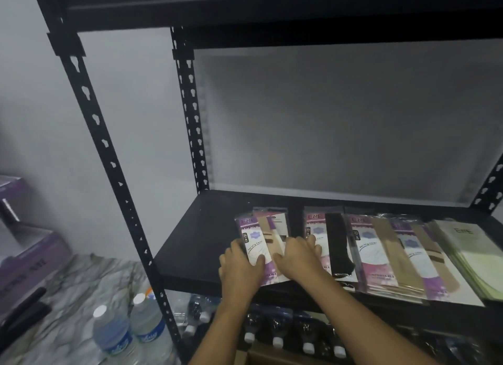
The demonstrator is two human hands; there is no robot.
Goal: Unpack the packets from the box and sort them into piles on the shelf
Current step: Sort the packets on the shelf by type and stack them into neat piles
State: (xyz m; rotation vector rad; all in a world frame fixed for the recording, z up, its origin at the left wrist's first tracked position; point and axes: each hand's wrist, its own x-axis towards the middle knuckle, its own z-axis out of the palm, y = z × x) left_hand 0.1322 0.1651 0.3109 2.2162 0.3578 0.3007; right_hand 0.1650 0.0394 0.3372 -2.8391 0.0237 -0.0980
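Both hands are on the leftmost pile (265, 244) of packets, which lies on the black shelf (196, 244). The left hand (241, 266) rests flat on the left side of this pile, with the fingers spread over the top packet and the thumb pressing on its purple and white front. It looks like it is pinning the packet down, not pinching it. The right hand (296, 258) lies flat on the right side of the same pile, fingers stretched out and loose, and its fingertips reach to the edge of the black-sock pile (330, 244) just right of the leftmost pile. Further right of the leftmost pile sit a beige-sock pile (381, 255) and, farthest away, a pale green pile (471, 253). I think the step now is squaring up the leftmost pile so the packets sit neat. To do it well, keep both palms flat and push in gently from both sides, so the slippery plastic packets line up and do not slide off. The pile's near end sticks out a little over the shelf's front edge, so it would be good to nudge it back. Take care that the right hand does not bump the black-sock pile. The box cannot be made out for sure; only a brown corner (253, 353) shows low down, below the leftmost pile.
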